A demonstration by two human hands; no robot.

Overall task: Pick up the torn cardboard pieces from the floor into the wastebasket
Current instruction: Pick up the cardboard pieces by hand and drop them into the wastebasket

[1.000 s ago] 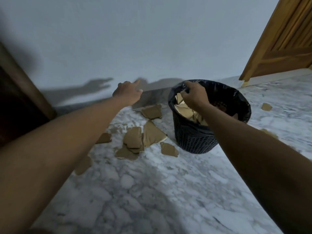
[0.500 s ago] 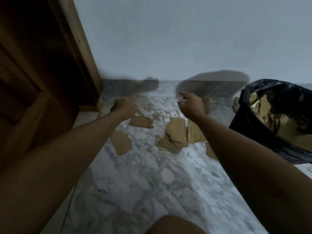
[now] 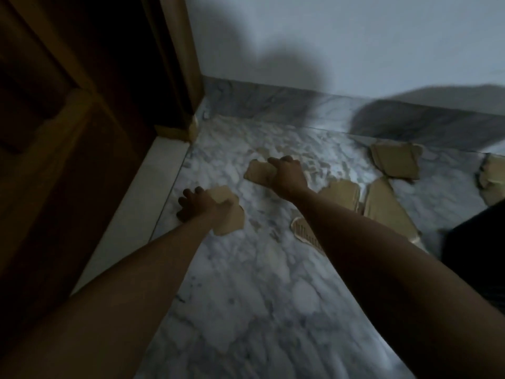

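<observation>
- Marble floor [image 3: 246,283] carries torn cardboard pieces, most lying toward its far right edge by the wall.
- Left hand [image 3: 200,205] rests on one cardboard piece [image 3: 229,217] near the floor's left edge, fingers curled; whether it grips is unclear.
- Right hand [image 3: 287,176] curls its fingers over a second piece [image 3: 257,173] farther along; grip unclear.
- Larger pieces [image 3: 393,160] lie untouched.
- Dark wastebasket [image 3: 475,242] sits at the right edge.
</observation>
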